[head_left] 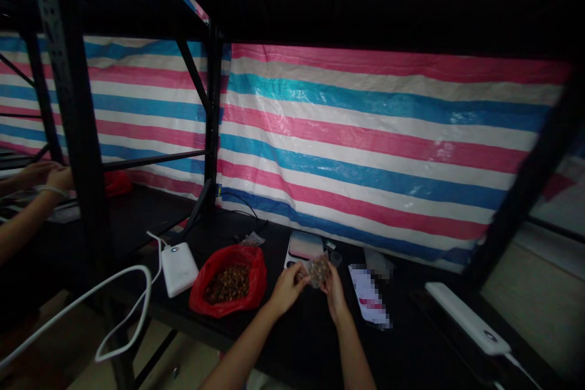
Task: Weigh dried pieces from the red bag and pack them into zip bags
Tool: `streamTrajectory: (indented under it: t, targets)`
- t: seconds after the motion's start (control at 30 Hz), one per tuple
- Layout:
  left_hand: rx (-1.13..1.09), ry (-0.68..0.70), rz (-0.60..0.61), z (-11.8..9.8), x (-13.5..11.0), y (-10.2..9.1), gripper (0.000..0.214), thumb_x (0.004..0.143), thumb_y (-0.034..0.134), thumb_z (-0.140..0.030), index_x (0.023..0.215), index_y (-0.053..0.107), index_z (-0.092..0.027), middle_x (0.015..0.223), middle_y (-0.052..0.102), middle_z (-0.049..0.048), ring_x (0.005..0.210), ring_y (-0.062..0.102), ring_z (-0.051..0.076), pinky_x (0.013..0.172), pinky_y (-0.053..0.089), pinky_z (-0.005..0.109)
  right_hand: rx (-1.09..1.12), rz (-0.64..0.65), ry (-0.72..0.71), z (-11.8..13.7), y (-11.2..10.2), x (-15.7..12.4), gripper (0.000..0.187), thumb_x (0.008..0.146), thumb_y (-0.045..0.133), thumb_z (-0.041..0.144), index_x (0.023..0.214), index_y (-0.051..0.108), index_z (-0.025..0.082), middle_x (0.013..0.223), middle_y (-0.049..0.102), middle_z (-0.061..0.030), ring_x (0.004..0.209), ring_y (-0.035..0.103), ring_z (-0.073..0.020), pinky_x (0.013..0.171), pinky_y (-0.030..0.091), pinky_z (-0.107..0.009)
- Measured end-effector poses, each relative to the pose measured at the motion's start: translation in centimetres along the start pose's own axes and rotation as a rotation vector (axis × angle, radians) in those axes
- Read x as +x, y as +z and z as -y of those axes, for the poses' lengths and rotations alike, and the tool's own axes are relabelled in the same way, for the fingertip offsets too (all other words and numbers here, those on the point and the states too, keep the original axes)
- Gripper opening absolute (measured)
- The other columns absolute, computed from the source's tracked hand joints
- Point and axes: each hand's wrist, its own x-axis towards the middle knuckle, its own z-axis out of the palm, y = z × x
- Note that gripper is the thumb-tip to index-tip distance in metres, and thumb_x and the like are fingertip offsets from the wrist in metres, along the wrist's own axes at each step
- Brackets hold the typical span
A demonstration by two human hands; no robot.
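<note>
Between my two hands is a small clear plastic bag (pixel 319 269) with brownish bits inside. My left hand (pixel 289 285) pinches its left edge, and my right hand (pixel 335 290) grips its right side. Just behind the bag lies a flat white device with a pale top, which looks like a small scale (pixel 306 245). A small clear cup (pixel 336 258) stands close behind my right hand. To the left of my hands sits an open red plastic bag (pixel 258 268), holding many small brown pieces (pixel 228 283) that look like beads or nuts.
A white power bank (pixel 179 269) with a white cable (pixel 148 298) lies left of the red bag. A phone (pixel 369 297) and another white power bank (pixel 468 318) lie to the right. Black rack posts (pixel 75 103) frame the black shelf. Another person's hands (pixel 57 178) show far left.
</note>
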Motion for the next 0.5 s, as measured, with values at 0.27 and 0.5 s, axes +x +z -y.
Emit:
streamTrajectory:
  t: [0.27,0.5]
  targets:
    - [-0.344,-0.135,-0.073,-0.6,-0.7,-1.0,0.035,0.069,0.056,-0.049,0.072,0.049,-0.014,0.048,0.048,-0.0048,0.036,0.038,0.006,0.036,0.029,0.017,-0.234,-0.004,-0.238,0.5,-0.6,-1.8,0.044,0.068,0.051,0.051,0.097,0.056,0.019,0.083,0.063,-0.0024,0.060,0.056,-0.0143,0.039,0.032,-0.019]
    - [-0.063,-0.019,-0.327,-2.1,-1.3,-1.9,0.028,0.076,0.050,-0.040,0.062,0.049,-0.016,0.049,0.041,-0.0050,0.045,0.038,0.007,0.045,0.029,0.018,-0.678,0.127,-0.515,0.3,0.6,-4.2,0.024,0.075,0.048,0.039,0.071,0.059,0.018,0.074,0.062,-0.0023,0.071,0.056,-0.0159,0.058,0.041,-0.023]
